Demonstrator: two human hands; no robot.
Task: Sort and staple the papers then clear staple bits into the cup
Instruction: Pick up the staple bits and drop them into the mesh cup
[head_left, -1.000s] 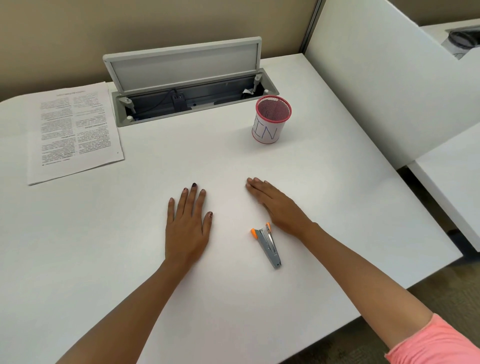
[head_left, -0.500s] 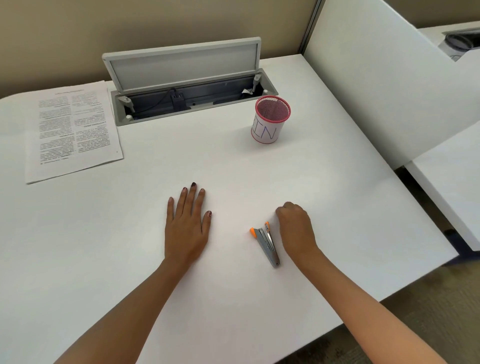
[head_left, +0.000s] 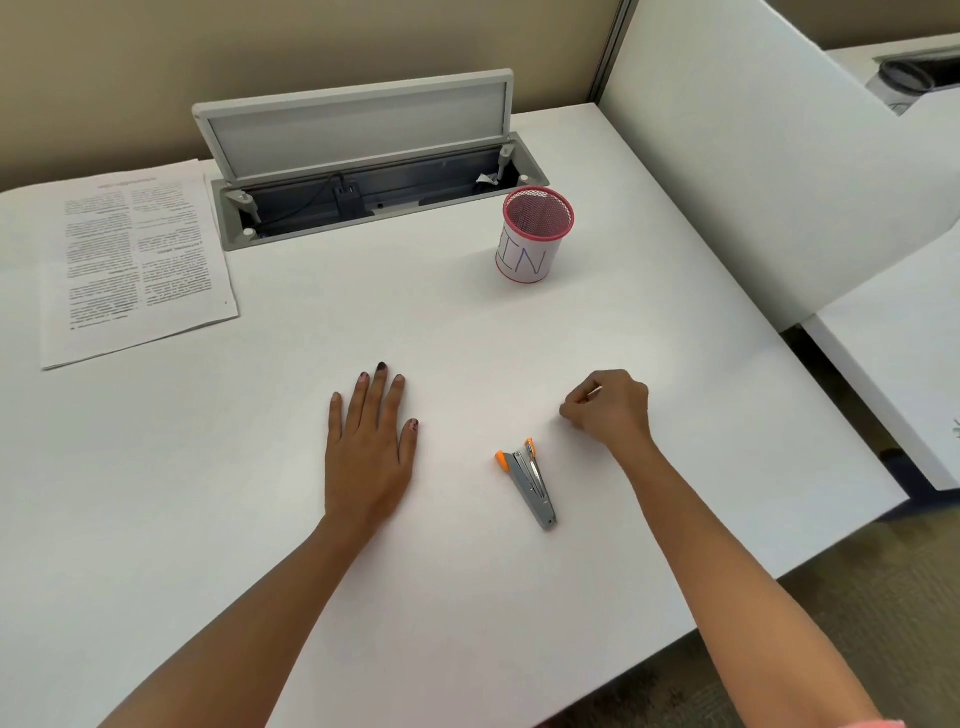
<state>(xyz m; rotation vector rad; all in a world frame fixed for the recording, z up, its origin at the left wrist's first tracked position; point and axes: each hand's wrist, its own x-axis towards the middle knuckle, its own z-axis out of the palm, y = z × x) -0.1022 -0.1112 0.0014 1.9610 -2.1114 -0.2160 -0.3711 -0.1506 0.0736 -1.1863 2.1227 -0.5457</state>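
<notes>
My left hand (head_left: 371, 447) lies flat on the white desk (head_left: 467, 332), fingers spread, holding nothing. My right hand (head_left: 610, 408) hovers just above the desk to the right, curled into a pinch; a thin pale sliver, seemingly a staple bit (head_left: 596, 391), shows at its fingertips. A grey stapler with orange tips (head_left: 530, 480) lies between the hands, nearer the right wrist and not touched. The pink mesh cup with a white paper label (head_left: 535, 236) stands upright beyond the right hand. A stack of printed papers (head_left: 135, 254) rests at the far left.
An open grey cable tray with its lid raised (head_left: 363, 171) is set into the desk behind the cup. A white partition (head_left: 779, 171) rises along the right side. The desk's right edge (head_left: 852, 426) drops to a carpeted floor.
My right hand drew back from a flat reach across the desk, curled shut, then lifted and shifted right, away from the stapler. The left hand stayed put.
</notes>
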